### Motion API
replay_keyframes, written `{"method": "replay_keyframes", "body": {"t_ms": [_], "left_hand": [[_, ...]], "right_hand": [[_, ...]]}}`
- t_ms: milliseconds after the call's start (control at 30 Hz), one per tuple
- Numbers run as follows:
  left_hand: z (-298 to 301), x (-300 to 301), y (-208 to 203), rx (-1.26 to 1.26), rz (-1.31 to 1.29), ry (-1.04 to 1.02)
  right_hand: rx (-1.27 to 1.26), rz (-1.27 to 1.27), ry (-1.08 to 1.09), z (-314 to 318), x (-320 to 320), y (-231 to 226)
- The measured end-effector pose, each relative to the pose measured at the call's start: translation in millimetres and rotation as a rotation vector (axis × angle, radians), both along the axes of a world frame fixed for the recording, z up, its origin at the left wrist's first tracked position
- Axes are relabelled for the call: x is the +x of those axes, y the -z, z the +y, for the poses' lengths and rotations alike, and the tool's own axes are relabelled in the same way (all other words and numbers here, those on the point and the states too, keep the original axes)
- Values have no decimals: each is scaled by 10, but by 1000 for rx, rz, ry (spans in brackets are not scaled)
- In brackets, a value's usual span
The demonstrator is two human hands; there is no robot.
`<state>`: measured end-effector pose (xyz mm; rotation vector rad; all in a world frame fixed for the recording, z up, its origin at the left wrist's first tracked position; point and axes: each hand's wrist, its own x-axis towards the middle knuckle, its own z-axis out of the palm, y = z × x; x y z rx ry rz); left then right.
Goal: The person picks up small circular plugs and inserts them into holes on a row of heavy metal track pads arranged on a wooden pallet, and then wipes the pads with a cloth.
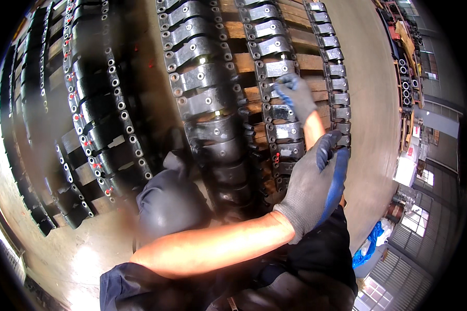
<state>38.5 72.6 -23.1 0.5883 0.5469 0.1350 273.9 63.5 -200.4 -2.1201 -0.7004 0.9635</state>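
Note:
My right hand (pixel 297 97), in a grey glove with blue-coated fingers, reaches over a black metal track chain (pixel 267 31). Its fingers are bent together above the links, somewhat blurred, and whatever may be between them cannot be made out. Nearer to me, my left hand (pixel 316 184), in the same kind of glove, crosses in front of my right forearm. Its fingers are loosely stretched, pointing away and to the right, with nothing visible in them. A wider chain of plates (pixel 200 78) lies left of my right hand. Red marks (pixel 277 157) show on a lower link.
Wooden pallet boards (pixel 246 62) lie under the chains. A narrower chain (pixel 334 54) runs along the right. More black chains (pixel 83 103) with red marks lie at left. A dark rounded thing (pixel 176 199) is close by my left arm. Racks with parts (pixel 403 83) line the far right.

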Motion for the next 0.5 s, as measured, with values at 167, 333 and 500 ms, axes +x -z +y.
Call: {"method": "replay_keyframes", "body": {"t_ms": [167, 333, 500], "left_hand": [[120, -34, -75, 6, 10, 32], [143, -54, -71, -34, -22, 33], [123, -35, -107, -83, -48, 29]], "right_hand": [[-349, 61, 25, 98, 42, 688], [-667, -421, -351, 262, -101, 1012], [-511, -293, -125, 68, -52, 1198]]}}
